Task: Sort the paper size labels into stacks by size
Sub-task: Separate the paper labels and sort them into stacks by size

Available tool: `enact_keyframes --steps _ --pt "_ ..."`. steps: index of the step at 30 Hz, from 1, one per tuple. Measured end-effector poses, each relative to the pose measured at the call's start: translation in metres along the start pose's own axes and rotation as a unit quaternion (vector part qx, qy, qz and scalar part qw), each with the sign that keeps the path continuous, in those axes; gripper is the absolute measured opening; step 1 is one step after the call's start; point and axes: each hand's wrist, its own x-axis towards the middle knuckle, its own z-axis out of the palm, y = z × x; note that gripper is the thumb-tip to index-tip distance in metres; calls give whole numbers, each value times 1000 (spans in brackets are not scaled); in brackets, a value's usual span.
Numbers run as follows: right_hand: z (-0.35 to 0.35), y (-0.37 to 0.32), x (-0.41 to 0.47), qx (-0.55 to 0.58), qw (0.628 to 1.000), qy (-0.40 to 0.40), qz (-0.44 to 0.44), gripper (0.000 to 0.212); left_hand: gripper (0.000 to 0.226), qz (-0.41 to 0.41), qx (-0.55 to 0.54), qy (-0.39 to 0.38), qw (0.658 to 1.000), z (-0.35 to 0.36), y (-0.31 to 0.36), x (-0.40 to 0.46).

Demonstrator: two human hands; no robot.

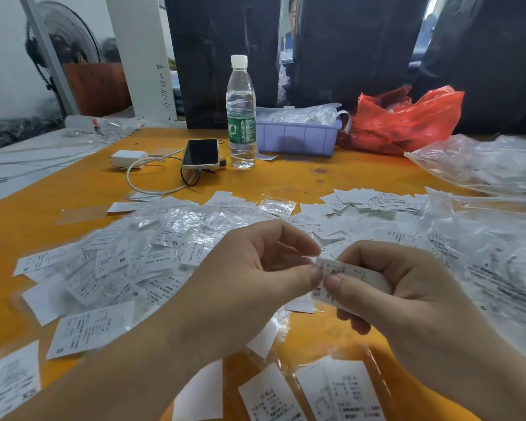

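Labels [351, 276] marked XS sit curled in your right hand [407, 287], fingers wrapped round a small bundle with the thumb pressing its front. Your left hand [255, 268] meets that bundle at its nine o'clock edge, thumb and forefinger pinching the corner of the top label, so both hands are grasping paper and neither is free. From the bundle outward, most of the work looks undone: the loose pile [128, 262] at nine to ten o'clock is a jumble of XL, M and S labels mixed with clear wrappers. A smaller heap [374, 202] lies at twelve to one o'clock; you cannot tell whether it is sorted. Several labels [271, 393] rest at six o'clock near your wrists on the orange table [286, 177]. By my reading you are early in the sort, with only the XS bundle gathered.
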Motion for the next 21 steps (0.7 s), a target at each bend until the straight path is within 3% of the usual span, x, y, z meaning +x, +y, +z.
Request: enact_keyframes --steps 4,10,21 --pt "0 -1 1 24 1000 0 -6 33 16 0 -30 8 1000 -2 3 0" --pt "-3 -1 5 105 994 35 11 10 12 -20 -90 23 995 -8 8 1" --pt "0 1 4 85 996 40 2 11 17 -4 -29 23 999 -5 6 1"
